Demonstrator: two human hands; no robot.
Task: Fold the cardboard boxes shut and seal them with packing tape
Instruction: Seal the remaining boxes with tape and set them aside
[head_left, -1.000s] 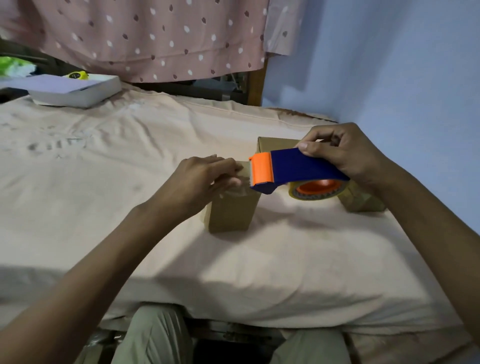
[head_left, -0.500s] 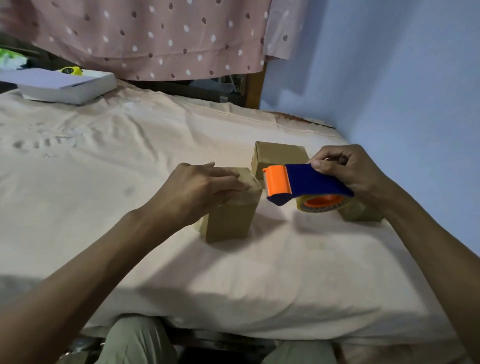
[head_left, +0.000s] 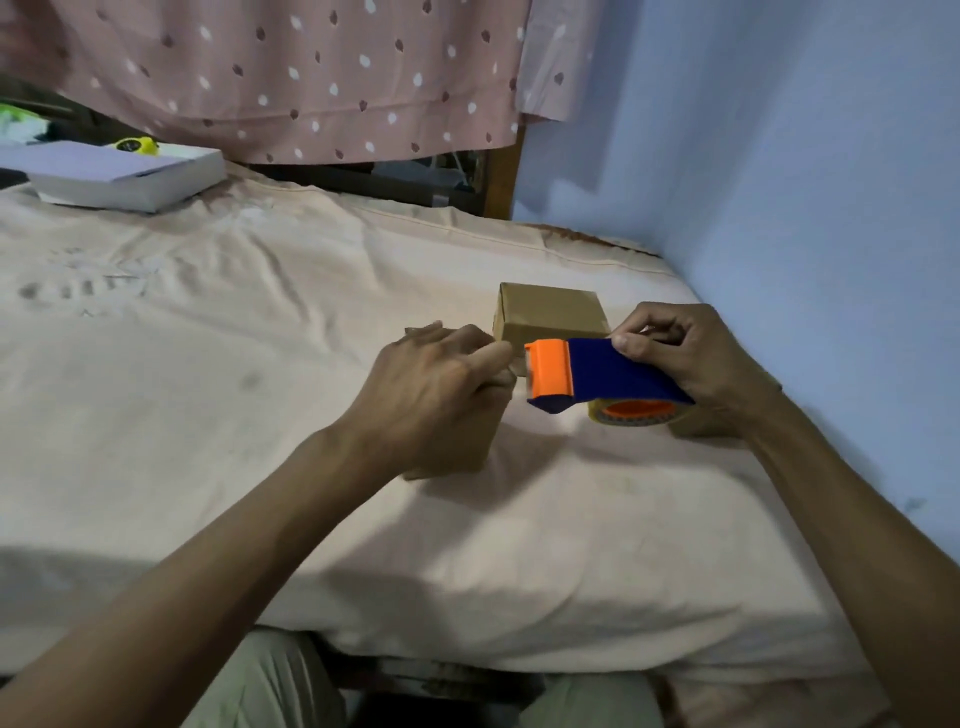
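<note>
Right hand (head_left: 691, 358) curled round tape dispenser (head_left: 597, 376), orange mouth pointing left at near box (head_left: 457, 441) just beside it. Left hand (head_left: 436, 384) on that box's top, fingers bent; hold unclear. Second box (head_left: 550, 312) behind.

You're in a home bedroom: a mattress under a wrinkled peach sheet (head_left: 260, 364) fills the middle, a dotted pink curtain (head_left: 291, 78) hangs at top, blue wall (head_left: 805, 182) at right.
</note>
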